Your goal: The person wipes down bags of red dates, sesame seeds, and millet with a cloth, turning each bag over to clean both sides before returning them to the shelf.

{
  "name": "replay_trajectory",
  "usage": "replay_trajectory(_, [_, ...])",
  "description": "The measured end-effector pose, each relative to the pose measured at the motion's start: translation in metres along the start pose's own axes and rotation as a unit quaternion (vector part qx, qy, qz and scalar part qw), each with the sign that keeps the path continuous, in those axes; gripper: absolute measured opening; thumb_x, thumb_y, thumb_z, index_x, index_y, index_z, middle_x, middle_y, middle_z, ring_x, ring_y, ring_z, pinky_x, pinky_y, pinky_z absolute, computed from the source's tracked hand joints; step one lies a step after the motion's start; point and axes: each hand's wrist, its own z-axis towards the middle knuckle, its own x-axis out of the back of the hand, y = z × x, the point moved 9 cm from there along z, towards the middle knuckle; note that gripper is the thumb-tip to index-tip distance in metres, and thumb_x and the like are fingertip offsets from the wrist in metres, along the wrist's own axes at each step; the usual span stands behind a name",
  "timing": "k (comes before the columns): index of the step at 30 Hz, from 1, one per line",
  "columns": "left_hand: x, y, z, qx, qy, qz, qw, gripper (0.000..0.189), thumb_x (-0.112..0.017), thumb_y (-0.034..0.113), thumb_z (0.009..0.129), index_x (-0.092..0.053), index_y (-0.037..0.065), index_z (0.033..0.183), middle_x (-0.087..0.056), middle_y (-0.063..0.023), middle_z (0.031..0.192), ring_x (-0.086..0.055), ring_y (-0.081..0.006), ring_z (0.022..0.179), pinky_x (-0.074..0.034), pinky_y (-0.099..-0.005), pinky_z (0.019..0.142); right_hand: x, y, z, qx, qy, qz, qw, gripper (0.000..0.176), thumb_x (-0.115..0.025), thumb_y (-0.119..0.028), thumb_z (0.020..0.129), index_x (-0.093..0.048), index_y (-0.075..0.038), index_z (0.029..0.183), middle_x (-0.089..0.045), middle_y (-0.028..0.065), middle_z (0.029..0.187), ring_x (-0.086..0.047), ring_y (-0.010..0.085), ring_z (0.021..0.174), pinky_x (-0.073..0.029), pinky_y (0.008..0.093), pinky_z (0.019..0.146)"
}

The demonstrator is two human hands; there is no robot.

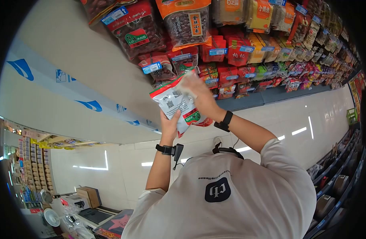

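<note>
Shop aisle: packets hang with price tags outward, probably for reading.
Bag: near the packets, white printed side up.
Left hand: clamped on the bag's lower part, seemingly steadying it.
Right hand: blurred at the upper edge; grip unclear.

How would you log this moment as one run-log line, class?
left hand: gripping bag | right hand: blurred, at bag's upper part | hanging packets: beyond hands

Room below hands, bags ahead
</note>
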Motion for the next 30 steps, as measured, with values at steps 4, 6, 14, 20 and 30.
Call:
replay_trajectory(4, [0.0, 0.007, -0.001, -0.013, 0.014, -0.004, 1.0, 0.06, -0.07, 0.001, 0.09, -0.037, 0.004, 0.14, -0.055, -0.0117, 0.133, -0.057, -0.0217, 0.119, -0.047, -0.0381, 0.102, -0.024, -0.017, -0.03, 0.019, -0.031, 0.024, 0.999, 0.048, -0.051, 0.003, 0.086, -0.059, -0.011, 0.132, -0.049, 0.0184, 0.146, -0.035, 0.0371, 0.144, -0.023, 0.0497, 0.121])
replay_trajectory(6, [0.016, 0.004, 0.006, -0.016, 0.056, -0.049, 0.997, 0.058, -0.066, -0.001, 0.092, -0.036, 0.005, 0.141, -0.054, -0.0117, 0.134, -0.057, -0.0225, 0.119, -0.047, -0.0391, 0.103, -0.026, -0.019, -0.04, 0.023, -0.091, 0.047, 0.994, 0.05, -0.05, 0.005, 0.085, -0.059, -0.01, 0.132, -0.047, 0.0187, 0.148, -0.033, 0.0375, 0.144, -0.022, 0.0493, 0.121])
replay_trajectory(14, [0.014, 0.017, 0.009, -0.036, 0.05, -0.059, 0.996, 0.061, -0.067, 0.0, 0.091, -0.034, 0.003, 0.143, -0.053, -0.0131, 0.135, -0.056, -0.022, 0.12, -0.046, -0.0371, 0.102, -0.021, -0.003, -0.061, -0.02, -0.115, 0.087, 0.989, 0.069, -0.048, 0.015, 0.078, -0.054, -0.012, 0.141, -0.042, 0.0139, 0.153, -0.027, 0.0352, 0.148, -0.024, 0.0434, 0.121])
replay_trajectory(20, [0.011, 0.029, 0.008, -0.046, 0.066, 0.098, 0.992, 0.055, -0.075, 0.007, 0.088, -0.046, -0.001, 0.135, -0.061, -0.0132, 0.125, -0.055, -0.021, 0.12, -0.046, -0.036, 0.1, -0.027, 0.088, -0.092, -0.228, -0.077, 0.305, 0.921, 0.053, -0.048, 0.011, 0.088, -0.058, -0.011, 0.136, -0.058, 0.0088, 0.139, -0.055, 0.0262, 0.128, -0.044, 0.038, 0.108])
replay_trajectory(30, [-0.073, 0.105, -0.034, -0.413, -0.038, 0.414, 0.81, 0.05, -0.077, 0.002, 0.069, -0.068, 0.01, 0.118, -0.071, -0.0083, 0.115, -0.06, -0.0252, 0.106, -0.039, -0.0415, 0.098, -0.045, 0.096, -0.083, -0.494, -0.034, 0.751, 0.437, 0.046, -0.041, -0.041, 0.105, -0.052, -0.005, 0.132, -0.065, 0.0101, 0.12, -0.062, 0.0286, 0.117, -0.051, 0.0461, 0.096])
